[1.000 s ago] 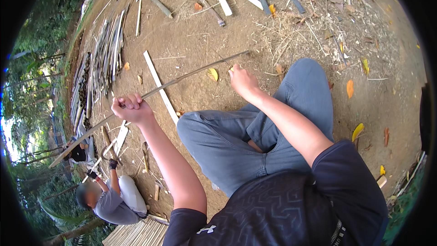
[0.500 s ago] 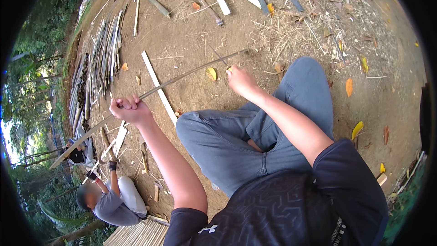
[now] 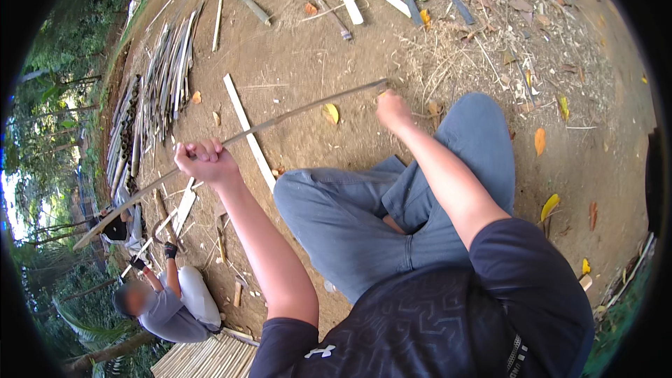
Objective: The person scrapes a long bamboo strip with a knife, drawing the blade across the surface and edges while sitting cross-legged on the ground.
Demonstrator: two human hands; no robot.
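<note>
Brown dirt ground (image 3: 301,49) carries a bundle of poles (image 3: 162,77) along its left edge, beside green trees (image 3: 59,91). The left hand (image 3: 210,159) clamps a long strip (image 3: 262,125) above the ground; apart from it, the right hand (image 3: 394,112) is near the strip's far end, its grip I cannot tell.

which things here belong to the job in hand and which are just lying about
In use: long thin strip, gripped by the left hand; right hand, closed near its far end

Apparently lying about: pale flat strip, yellow leaf, orange leaf, pole pile
</note>
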